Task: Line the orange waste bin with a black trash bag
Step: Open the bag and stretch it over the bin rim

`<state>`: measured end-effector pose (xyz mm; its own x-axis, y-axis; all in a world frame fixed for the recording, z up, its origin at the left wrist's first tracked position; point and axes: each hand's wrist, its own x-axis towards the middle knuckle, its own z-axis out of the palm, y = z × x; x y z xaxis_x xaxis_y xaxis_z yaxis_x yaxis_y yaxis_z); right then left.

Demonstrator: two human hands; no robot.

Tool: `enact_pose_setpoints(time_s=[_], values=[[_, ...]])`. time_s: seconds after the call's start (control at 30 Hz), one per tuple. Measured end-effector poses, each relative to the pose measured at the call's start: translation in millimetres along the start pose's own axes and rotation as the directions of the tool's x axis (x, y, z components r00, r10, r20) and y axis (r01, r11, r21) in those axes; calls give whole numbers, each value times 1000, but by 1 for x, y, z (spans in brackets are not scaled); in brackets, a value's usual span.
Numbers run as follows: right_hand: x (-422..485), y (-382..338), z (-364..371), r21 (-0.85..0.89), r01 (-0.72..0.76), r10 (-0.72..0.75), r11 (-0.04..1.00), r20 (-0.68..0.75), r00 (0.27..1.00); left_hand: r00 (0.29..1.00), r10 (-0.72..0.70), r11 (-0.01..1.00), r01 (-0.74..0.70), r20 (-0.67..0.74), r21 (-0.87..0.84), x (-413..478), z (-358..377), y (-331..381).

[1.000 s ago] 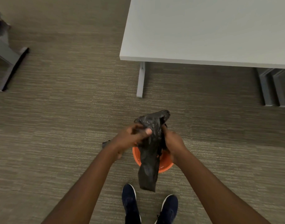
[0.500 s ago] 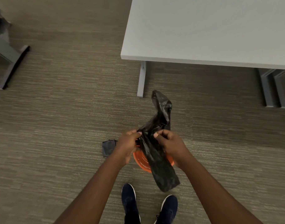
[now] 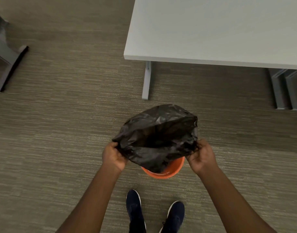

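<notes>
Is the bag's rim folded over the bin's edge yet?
No: both hands, left hand and right hand, hold the black trash bag open above the orange bin, whose rim shows bare.

Thin, crinkled, faintly glossy plastic is seen on the black bag (image 3: 158,137), smooth plastic on the orange bin (image 3: 168,171), ribbed matt weave on the carpet (image 3: 60,132), and a smooth matt finish on the tabletop (image 3: 220,27).

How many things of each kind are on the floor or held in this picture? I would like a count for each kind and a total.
Black trash bag: 1
Orange waste bin: 1
Shoes: 2
White table: 1
Total: 5
</notes>
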<state>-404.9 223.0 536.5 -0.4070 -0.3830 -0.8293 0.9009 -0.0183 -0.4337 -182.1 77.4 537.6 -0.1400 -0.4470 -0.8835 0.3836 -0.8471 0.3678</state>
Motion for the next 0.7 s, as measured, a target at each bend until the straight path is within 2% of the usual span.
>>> enact_pose_setpoints(time_s=[0.1, 0.23, 0.27, 0.33, 0.4, 0.43, 0.5, 0.57, 0.63, 0.7], values=[[8, 4, -6, 65, -70, 68, 995, 32, 997, 998, 58, 995, -60, 27, 80, 0, 0, -4], [11, 6, -4, 59, -57, 54, 997, 42, 998, 982, 77, 944, -128, 174, 305, -2, 1, -9], [11, 5, -4, 15, -32, 31, 999, 65, 997, 980, 68, 918, -136, 189, 373, -1, 2, -10], [14, 6, -7, -212, 18, 0, 977, 87, 996, 985, 97, 794, -163, 142, 586, 3, 7, -14], [19, 9, -11, -451, 62, -43, 890, 51, 998, 972, 226, 607, -187, 58, 772, 8, 9, -20], [22, 8, -13, -500, 82, -85, 862, 16, 996, 950, 312, 585, -210, 21, 783, 11, 9, -21], [29, 0, -19, -445, 147, -186, 883, -46, 982, 901, 432, 676, -297, -36, 675, 13, 7, -20], [33, -10, -23, -391, 248, -301, 886, -80, 950, 871, 486, 733, -360, -74, 577, 16, 7, -19], [38, -11, -26, -525, 273, -346, 806, -44, 937, 880, 466, 737, -334, -85, 587, 22, 7, -24], [43, -3, -33, -669, 238, -325, 704, -7, 946, 907, 395, 764, -237, -145, 600, 30, 4, -31]])
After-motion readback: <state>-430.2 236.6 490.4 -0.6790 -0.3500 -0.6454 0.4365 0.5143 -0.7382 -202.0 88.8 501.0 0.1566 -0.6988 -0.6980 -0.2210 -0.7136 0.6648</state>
